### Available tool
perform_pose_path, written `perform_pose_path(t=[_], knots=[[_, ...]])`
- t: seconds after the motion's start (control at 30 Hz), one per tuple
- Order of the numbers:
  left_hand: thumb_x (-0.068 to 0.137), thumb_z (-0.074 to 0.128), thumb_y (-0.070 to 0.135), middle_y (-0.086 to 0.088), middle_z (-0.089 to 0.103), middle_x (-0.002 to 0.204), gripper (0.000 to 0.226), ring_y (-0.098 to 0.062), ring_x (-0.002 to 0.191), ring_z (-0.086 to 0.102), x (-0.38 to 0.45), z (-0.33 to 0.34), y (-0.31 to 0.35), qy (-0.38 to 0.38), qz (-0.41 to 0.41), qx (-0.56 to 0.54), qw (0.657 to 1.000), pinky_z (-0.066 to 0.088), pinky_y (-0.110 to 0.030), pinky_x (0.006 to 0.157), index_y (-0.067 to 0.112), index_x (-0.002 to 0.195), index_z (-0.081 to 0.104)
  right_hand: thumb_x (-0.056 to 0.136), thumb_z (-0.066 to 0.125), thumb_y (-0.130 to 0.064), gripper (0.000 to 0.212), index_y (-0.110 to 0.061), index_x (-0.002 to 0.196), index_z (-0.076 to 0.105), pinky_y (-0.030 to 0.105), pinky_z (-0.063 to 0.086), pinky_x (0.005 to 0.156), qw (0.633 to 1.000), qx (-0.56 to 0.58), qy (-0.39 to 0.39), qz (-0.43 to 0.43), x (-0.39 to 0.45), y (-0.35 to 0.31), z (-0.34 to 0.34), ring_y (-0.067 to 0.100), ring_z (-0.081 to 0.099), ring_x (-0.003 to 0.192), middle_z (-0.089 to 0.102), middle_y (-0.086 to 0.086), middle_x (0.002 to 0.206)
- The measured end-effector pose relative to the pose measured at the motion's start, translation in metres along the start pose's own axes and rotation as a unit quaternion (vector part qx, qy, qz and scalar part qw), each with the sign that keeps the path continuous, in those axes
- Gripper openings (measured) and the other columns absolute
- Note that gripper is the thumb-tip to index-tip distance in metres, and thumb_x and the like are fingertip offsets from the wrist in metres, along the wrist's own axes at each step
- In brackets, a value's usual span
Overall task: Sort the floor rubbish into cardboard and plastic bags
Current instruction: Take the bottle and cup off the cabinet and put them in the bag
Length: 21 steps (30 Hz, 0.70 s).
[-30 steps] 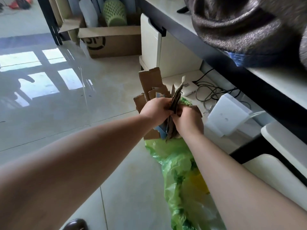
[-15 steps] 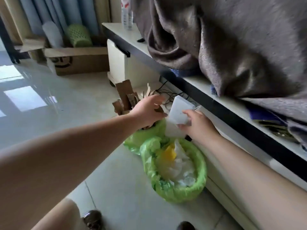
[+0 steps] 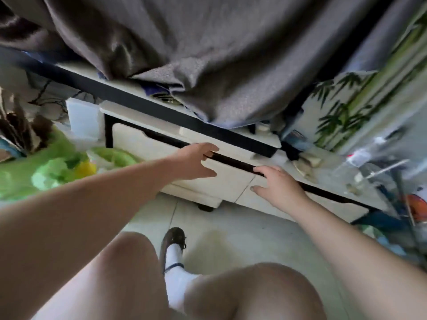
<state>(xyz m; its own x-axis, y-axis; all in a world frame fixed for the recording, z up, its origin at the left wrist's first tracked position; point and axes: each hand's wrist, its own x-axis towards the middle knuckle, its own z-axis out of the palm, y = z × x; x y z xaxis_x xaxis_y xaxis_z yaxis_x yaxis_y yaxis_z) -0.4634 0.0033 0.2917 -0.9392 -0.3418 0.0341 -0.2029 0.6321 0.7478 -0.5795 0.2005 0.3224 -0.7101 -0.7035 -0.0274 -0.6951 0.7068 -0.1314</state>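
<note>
At far left the cardboard scraps (image 3: 20,130) stand in one green bag (image 3: 34,172), the plastic-filled bag (image 3: 111,155) beside it. My left hand (image 3: 196,162) and right hand (image 3: 279,185) hover empty, fingers spread, before the cabinet (image 3: 221,183). Loose rubbish (image 3: 379,232) lies far right, nearer my right hand.

My view smears badly along the right edge: the clutter (image 3: 392,181) there is a blur of clear plastic and something orange, and I cannot tell what any of it is. At the left edge the green bags (image 3: 34,172) and the cardboard pieces (image 3: 20,130) are cut off and soft. A grey cloth (image 3: 208,54) hides the shelf top behind it.
</note>
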Motion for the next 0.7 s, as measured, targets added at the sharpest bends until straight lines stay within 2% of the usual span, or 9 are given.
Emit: perform_pose_path(t=[0.17, 0.3, 0.53, 0.7], knots=[[0.078, 0.074, 0.029, 0.002, 0.054, 0.131, 0.064, -0.013, 0.115, 0.053, 0.024, 0.059, 0.072, -0.048, 0.048, -0.002, 0.998, 0.044, -0.024, 0.093, 0.025, 0.134, 0.045, 0.086, 0.062, -0.036, 0.054, -0.026, 0.136, 0.045, 0.034, 0.042, 0.100, 0.996, -0.019, 0.029, 0.079, -0.045, 0.086, -0.027, 0.021, 0.044, 0.128, 0.041, 0.001, 0.141], [0.076, 0.076, 0.029, 0.001, 0.056, 0.129, 0.064, -0.012, 0.111, 0.054, 0.058, 0.101, 0.108, -0.070, 0.054, -0.016, 0.996, 0.046, -0.028, 0.095, 0.025, 0.132, 0.047, 0.087, 0.061, -0.033, 0.052, -0.026, 0.135, 0.044, 0.032, 0.046, 0.089, 0.991, -0.012, 0.046, 0.122, -0.056, 0.150, -0.029, 0.019, 0.049, 0.119, 0.040, -0.001, 0.139], [0.076, 0.076, 0.030, 0.002, 0.055, 0.128, 0.067, -0.014, 0.113, 0.055, 0.164, 0.181, 0.161, -0.112, 0.079, 0.005, 0.991, 0.048, -0.030, 0.094, 0.027, 0.134, 0.044, 0.087, 0.061, -0.029, 0.053, -0.024, 0.137, 0.043, 0.036, 0.044, 0.098, 0.982, -0.056, 0.072, 0.168, -0.031, 0.275, -0.024, 0.021, 0.041, 0.126, 0.037, 0.001, 0.140], [0.077, 0.074, 0.032, 0.004, 0.054, 0.128, 0.069, -0.016, 0.113, 0.055, 0.238, 0.233, 0.205, -0.106, 0.117, 0.062, 0.985, 0.045, -0.027, 0.090, 0.030, 0.137, 0.040, 0.088, 0.059, -0.032, 0.056, -0.028, 0.140, 0.037, 0.038, 0.047, 0.094, 0.970, -0.106, 0.088, 0.200, 0.000, 0.365, -0.038, 0.022, 0.040, 0.126, 0.034, 0.001, 0.142]])
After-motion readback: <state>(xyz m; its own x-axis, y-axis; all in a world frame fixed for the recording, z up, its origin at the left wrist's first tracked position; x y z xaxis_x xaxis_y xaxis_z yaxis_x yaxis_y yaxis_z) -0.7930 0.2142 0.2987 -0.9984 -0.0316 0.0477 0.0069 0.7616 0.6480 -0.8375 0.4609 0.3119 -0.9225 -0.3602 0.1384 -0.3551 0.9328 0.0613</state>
